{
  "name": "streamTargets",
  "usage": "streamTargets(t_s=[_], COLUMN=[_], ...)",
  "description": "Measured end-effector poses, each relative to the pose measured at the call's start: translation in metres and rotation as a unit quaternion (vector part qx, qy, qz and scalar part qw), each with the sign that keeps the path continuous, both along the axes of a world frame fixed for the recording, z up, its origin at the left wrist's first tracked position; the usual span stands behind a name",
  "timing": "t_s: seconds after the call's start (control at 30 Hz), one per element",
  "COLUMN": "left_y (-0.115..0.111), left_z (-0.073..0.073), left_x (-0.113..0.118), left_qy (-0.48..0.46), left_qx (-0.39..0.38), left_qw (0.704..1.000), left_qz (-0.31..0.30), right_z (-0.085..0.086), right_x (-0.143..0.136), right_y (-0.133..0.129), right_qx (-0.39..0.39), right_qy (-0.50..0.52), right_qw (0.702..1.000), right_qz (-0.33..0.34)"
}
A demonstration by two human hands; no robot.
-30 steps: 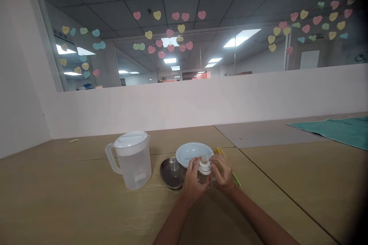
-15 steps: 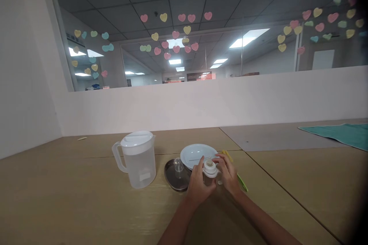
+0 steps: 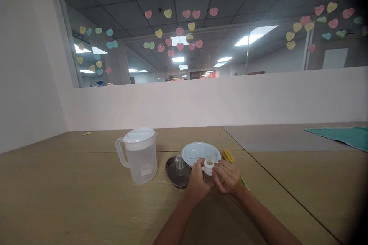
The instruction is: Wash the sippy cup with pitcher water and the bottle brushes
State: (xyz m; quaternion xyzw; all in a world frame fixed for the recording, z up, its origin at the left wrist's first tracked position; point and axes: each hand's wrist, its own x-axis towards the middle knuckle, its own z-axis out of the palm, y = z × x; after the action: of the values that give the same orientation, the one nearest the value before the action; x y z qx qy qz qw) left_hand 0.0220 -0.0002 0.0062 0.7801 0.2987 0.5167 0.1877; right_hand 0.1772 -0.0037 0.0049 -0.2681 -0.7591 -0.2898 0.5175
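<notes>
A baby bottle (image 3: 208, 167) with a white collar and a clear teat is held upright between my hands, in front of the bowl. My left hand (image 3: 198, 184) is closed round its left side. On the right, my right hand (image 3: 228, 177) has its fingers curled against the white collar. My hands hide most of the bottle's body. Just left of them, a clear dome-shaped cap (image 3: 179, 162) stands on a dark metal tray (image 3: 173, 178). Behind the bottle sits a pale blue-white bowl (image 3: 201, 147) with a thin stick-like thing in it.
To the left stands a clear plastic pitcher (image 3: 142, 160) with a white lid. A brush with a yellow sponge head (image 3: 228, 156) and green handle lies partly behind my right hand. A teal cloth (image 3: 342, 137) lies at the far right. A low white wall (image 3: 172, 107) borders the table.
My right hand's fingers have gone from spread around the collar's top to curled in against its right side. My left hand keeps its hold. The view has shifted slightly.
</notes>
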Motion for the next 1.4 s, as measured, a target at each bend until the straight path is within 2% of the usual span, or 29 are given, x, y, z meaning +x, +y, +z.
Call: streamTargets(t_s=[0.07, 0.2, 0.33, 0.4, 0.57, 0.73, 0.9, 1.03, 1.1, 1.17, 1.23, 1.33, 1.4], left_y=[-0.001, -0.002, -0.001, 0.001, 0.004, 0.006, 0.004, -0.002, -0.003, 0.001, 0.010, 0.028, 0.039], left_z=[0.002, 0.004, 0.005, 0.004, 0.000, -0.006, -0.007, 0.006, 0.014, 0.017, 0.016, 0.008, 0.001], left_x=[0.000, 0.000, -0.001, -0.001, 0.000, 0.004, 0.002, -0.013, -0.023, -0.032, -0.041, -0.052, -0.058], left_qy=[0.005, 0.018, 0.024, 0.023, -0.005, -0.027, 0.017, 0.144, 0.178, 0.163, 0.124, 0.089, 0.102], left_qx=[-0.006, -0.013, -0.016, -0.035, -0.090, -0.081, -0.024, 0.083, 0.122, 0.139, 0.130, 0.072, 0.009], left_qw=[1.000, 1.000, 1.000, 0.999, 0.995, 0.995, 0.998, 0.986, 0.976, 0.975, 0.972, 0.942, 0.924], left_qz=[0.009, 0.013, 0.006, 0.015, 0.045, 0.050, 0.057, 0.032, 0.019, 0.056, 0.153, 0.315, 0.368], right_z=[0.002, 0.009, 0.015, 0.016, 0.013, 0.009, 0.006, 0.004, 0.003, 0.002, 0.002, 0.002, 0.003], right_x=[-0.002, -0.007, -0.008, -0.009, -0.017, -0.024, -0.021, -0.019, -0.019, -0.018, -0.017, -0.015, -0.014], right_y=[-0.001, -0.002, -0.003, -0.003, 0.002, 0.006, 0.006, 0.007, 0.008, 0.008, 0.009, 0.008, 0.007], right_qx=[-0.026, -0.149, -0.291, -0.321, -0.273, -0.221, -0.198, -0.226, -0.244, -0.257, -0.264, -0.283, -0.295], right_qy=[0.042, 0.169, 0.155, 0.155, 0.165, 0.163, 0.167, 0.174, 0.180, 0.181, 0.179, 0.174, 0.168], right_qw=[0.999, 0.974, 0.942, 0.931, 0.947, 0.955, 0.959, 0.954, 0.950, 0.947, 0.945, 0.941, 0.939], right_qz=[0.009, 0.005, 0.063, 0.073, -0.031, -0.116, -0.117, -0.088, -0.074, -0.067, -0.065, -0.059, -0.048])
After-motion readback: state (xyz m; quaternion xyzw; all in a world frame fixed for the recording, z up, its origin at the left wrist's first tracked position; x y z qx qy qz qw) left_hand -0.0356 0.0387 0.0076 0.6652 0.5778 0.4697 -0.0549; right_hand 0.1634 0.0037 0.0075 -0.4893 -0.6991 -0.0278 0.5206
